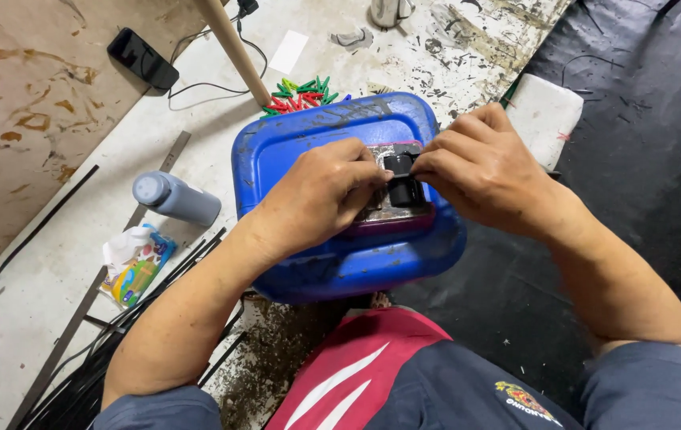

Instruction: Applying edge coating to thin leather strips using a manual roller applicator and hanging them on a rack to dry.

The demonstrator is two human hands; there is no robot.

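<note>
A blue plastic container [332,255] lies in front of me with a shiny silver piece [388,209] on top of it. A small black part [403,177] sits on that silver piece. My left hand [320,191] rests on the container's top and pinches the black part from the left. My right hand [480,167] grips the same black part from the right with its fingertips. Both hands meet over the part, and most of it is hidden by the fingers.
A grey bottle [175,197] lies at the left, with a colourful tissue pack [133,267] below it. Red and green clips [301,94] are piled behind the container, beside a wooden stick [233,48]. A black phone [141,57] with a cable, black strips [101,350] and a white block [544,107] lie around.
</note>
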